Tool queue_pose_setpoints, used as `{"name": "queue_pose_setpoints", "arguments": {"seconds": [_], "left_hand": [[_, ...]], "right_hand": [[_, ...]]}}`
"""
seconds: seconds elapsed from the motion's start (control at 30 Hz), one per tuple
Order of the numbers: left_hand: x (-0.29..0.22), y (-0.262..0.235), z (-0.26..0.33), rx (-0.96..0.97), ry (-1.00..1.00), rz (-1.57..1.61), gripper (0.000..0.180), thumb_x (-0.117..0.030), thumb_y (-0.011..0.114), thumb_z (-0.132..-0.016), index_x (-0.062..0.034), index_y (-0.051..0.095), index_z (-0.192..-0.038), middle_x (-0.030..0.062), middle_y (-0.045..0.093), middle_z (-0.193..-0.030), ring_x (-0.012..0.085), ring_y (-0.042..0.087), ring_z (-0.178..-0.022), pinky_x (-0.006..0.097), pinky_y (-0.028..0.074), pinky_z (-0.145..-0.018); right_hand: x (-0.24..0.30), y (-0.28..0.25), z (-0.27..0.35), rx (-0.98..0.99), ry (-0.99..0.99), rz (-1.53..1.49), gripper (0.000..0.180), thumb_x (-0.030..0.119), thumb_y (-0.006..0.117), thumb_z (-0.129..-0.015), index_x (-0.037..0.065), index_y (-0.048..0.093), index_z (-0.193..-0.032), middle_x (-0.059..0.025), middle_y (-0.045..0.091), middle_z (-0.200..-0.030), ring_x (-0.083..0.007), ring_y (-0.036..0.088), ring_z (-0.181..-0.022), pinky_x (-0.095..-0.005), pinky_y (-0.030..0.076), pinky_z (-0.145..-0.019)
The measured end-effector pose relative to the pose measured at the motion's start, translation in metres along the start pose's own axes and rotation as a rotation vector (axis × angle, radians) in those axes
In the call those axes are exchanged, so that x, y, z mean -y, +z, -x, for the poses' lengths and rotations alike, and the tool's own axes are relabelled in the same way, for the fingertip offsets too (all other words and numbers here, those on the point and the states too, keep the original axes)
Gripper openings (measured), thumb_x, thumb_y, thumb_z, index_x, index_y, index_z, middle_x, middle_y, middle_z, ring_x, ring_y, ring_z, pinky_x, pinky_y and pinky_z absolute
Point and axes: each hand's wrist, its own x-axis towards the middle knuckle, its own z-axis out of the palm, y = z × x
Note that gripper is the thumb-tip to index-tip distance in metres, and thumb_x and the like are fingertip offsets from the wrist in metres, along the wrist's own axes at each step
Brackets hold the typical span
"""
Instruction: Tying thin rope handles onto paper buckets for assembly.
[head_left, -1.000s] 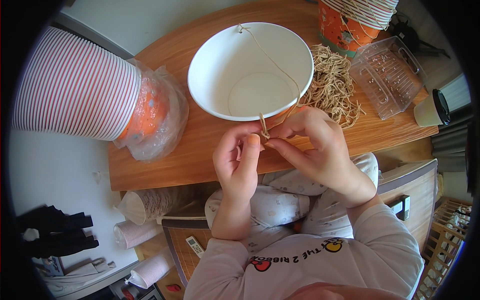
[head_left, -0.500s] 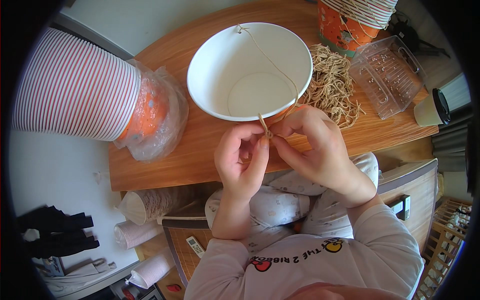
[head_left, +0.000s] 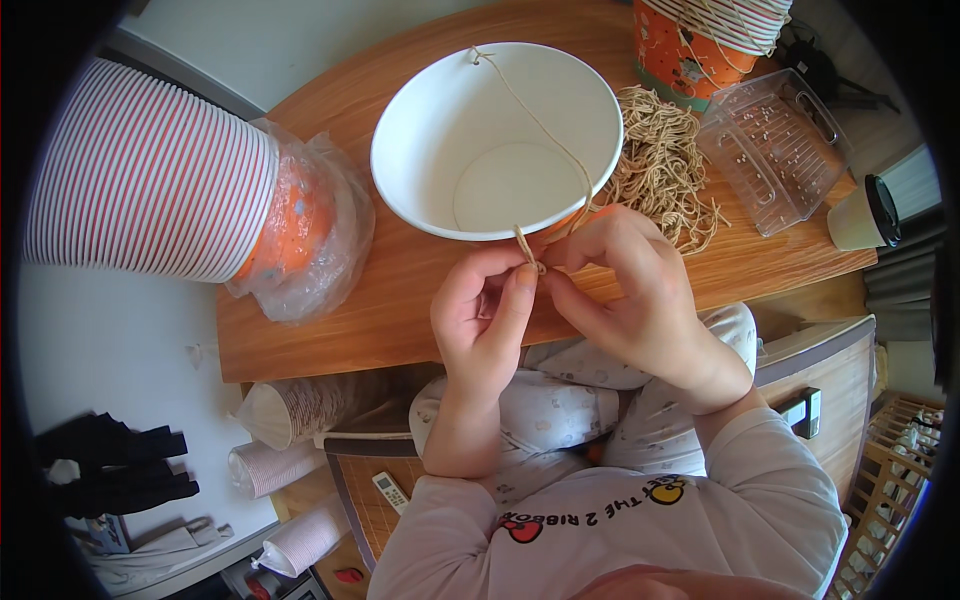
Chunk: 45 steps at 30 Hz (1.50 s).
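Observation:
A large white paper bucket [head_left: 410,150] stands on the wooden table with its mouth facing me. A tan cord [head_left: 535,118] is tied at a hole in its far rim, crosses the opening and runs to my fingers at the near rim. My left hand [head_left: 485,305] pinches a small loop of the cord between thumb and index finger. Right beside it, my right hand [head_left: 635,295] has thumb and index finger closed around the cord near the knot. The fingertips partly cover the knot.
Right of the bucket lies a heap of loose cords [head_left: 662,165]. Beyond are stacked orange buckets [head_left: 690,50], a clear plastic tray [head_left: 775,150] and a lidded cup [head_left: 860,215]. A long bucket stack [head_left: 150,175] in plastic wrap lies left. A remote [head_left: 390,492] rests below the table.
The bucket has shifted very slightly. Both hands stay at the knot, with the left thumb moved a little higher on the cord.

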Motion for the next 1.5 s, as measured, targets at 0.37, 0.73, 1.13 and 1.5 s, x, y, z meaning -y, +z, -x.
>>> {"name": "queue_pose_setpoints", "arguments": {"seconds": [0.37,0.73,1.13,1.5], "left_hand": [[0.011,0.004,-0.002,-0.099,0.457,-0.598,0.016,0.004,0.069,-0.077,-0.0027,0.067,-0.091,0.004,0.06,-0.069,0.0136,0.051,-0.051,0.025,0.038,-0.046],[0.001,-0.005,0.002,-0.069,0.344,-0.528,0.016,-0.006,0.067,-0.08,0.0013,0.069,-0.094,-0.0004,0.054,-0.061,0.0078,0.045,-0.05,0.023,0.033,-0.047],[-0.012,-0.009,0.0,0.064,-0.156,0.075,0.012,-0.005,0.064,-0.089,0.003,0.066,-0.098,-0.0051,0.058,-0.072,-0.0014,0.04,-0.06,0.017,0.027,-0.052],[-0.015,-0.008,0.0,0.033,0.014,-0.283,0.007,0.001,0.069,-0.083,0.0001,0.068,-0.09,-0.0064,0.052,-0.06,-0.0012,0.036,-0.051,0.018,0.022,-0.047]], "right_hand": [[0.003,-0.004,0.002,-0.05,0.033,0.082,0.024,0.003,0.074,-0.07,0.009,0.056,-0.086,-0.0024,0.063,-0.078,-0.0239,0.063,-0.073,-0.0359,0.047,-0.066],[0.006,-0.006,0.001,0.003,0.034,0.056,0.023,0.002,0.073,-0.07,0.01,0.056,-0.085,-0.0032,0.062,-0.077,-0.0243,0.062,-0.071,-0.0353,0.046,-0.065],[0.003,-0.002,0.003,0.029,0.074,-0.065,0.024,0.0,0.071,-0.071,0.008,0.056,-0.087,-0.0044,0.062,-0.079,-0.0253,0.062,-0.075,-0.0356,0.047,-0.067],[0.001,-0.004,0.002,0.03,0.051,0.024,0.025,0.001,0.071,-0.07,0.009,0.055,-0.088,-0.0054,0.062,-0.08,-0.0269,0.062,-0.075,-0.037,0.046,-0.067]]}}
